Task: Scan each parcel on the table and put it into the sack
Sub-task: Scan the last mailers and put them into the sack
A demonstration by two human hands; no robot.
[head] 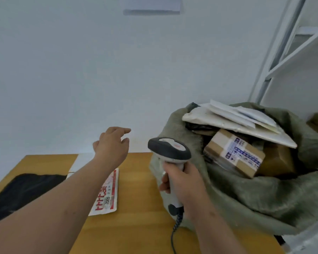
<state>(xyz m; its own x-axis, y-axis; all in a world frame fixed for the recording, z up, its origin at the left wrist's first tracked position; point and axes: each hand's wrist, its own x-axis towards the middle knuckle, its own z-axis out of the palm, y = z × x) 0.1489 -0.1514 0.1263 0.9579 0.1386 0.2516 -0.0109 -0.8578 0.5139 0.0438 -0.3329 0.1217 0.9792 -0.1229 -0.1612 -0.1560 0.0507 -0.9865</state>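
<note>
My right hand (pixel 182 184) grips the handle of a grey and white barcode scanner (pixel 170 149), held upright beside the sack. My left hand (pixel 111 145) hovers above the table's far edge, fingers relaxed and holding nothing. A green woven sack (pixel 246 195) stands open at the right, holding a taped cardboard box (pixel 234 153) and several white flat mailers (pixel 236 121). On the wooden table (pixel 136 198) lie a white parcel with red print (pixel 108 195), partly under my left forearm, a black bag parcel (pixel 24 191) at the left, and a white parcel (pixel 83 160) behind it.
A white wall rises behind the table. White metal shelf framing (pixel 282 52) stands at the back right behind the sack. The scanner's coiled cable (pixel 174 231) hangs down over the table near its front edge.
</note>
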